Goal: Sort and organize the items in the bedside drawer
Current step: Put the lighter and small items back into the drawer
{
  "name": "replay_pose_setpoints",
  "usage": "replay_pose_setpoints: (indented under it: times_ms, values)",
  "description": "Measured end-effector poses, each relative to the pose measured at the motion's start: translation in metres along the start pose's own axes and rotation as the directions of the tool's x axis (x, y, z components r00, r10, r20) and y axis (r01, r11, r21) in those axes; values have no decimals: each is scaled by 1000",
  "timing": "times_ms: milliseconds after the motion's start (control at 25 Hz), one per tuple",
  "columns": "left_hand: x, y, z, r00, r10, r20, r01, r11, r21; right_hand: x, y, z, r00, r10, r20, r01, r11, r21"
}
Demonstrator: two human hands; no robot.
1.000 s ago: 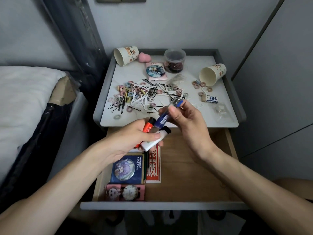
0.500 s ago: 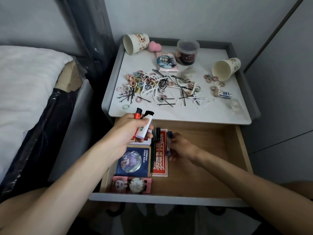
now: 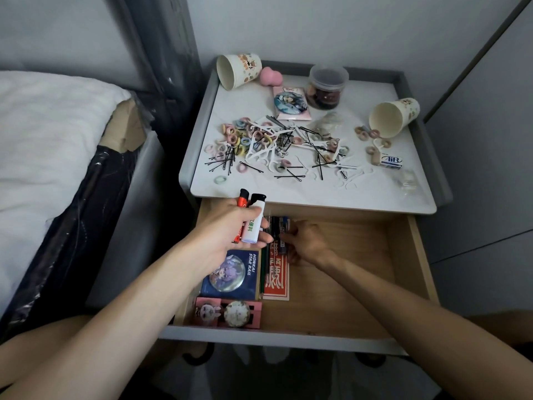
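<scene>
A white bed (image 3: 43,134) stood beside a messy desk (image 3: 288,192) with its drawer (image 3: 346,284) open. The left grip (image 3: 227,229) clutched an orange lighter (image 3: 242,199) and a white lighter (image 3: 253,226). A blue lighter (image 3: 283,226) lay inside the drawer, touched by the right grip (image 3: 308,241). I could not tell if that grip held it. This looked like lining up lighters, and the two held ones would likely go beside it next.

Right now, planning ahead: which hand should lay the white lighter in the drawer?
Probably left: the left hand grips the white lighter above the drawer; the right hand is at the blue lighter.
</scene>
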State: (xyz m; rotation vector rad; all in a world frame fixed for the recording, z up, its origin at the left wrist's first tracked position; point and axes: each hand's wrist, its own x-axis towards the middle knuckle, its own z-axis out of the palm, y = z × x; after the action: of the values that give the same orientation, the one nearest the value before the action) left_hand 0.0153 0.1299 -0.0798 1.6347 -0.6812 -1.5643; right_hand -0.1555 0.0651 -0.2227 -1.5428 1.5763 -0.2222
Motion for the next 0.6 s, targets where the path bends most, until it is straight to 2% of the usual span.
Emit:
replay_pose_setpoints:
  times_ms: [240, 320, 400, 440, 480, 560, 600]
  values:
    - [2, -1, 3, 1000, -16, -21, 16, 1000, -14, -12, -4, -5, 999, 42, 34, -46, 993, 107]
    - [3, -3, 3, 1000, -9, -12, 9, 1000, 29, -21, -9, -11, 1000, -17, -20, 18, 999, 42]
    - [4, -5, 4, 1000, 19, 7, -20, 985, 170, -38, -19, -22, 986, -108, -123, 111, 994, 21]
    - [5, -7, 5, 999, 51, 17, -54, 949, 311, -51, -27, -28, 977, -142, -156, 157, 983, 91]
    - [4, -10, 7, 994, 101, 41, -108, 866, 488, -63, -35, -32, 973, -170, -154, 202, 953, 224]
    - [-1, -16, 15, 970, 214, 119, -226, 595, 772, -88, -51, -38, 974, -219, -57, 221, 867, 446]
    - [-5, -20, 18, 953, 257, 159, -269, 480, 835, -95, -55, -37, 970, -243, -10, 220, 861, 459]
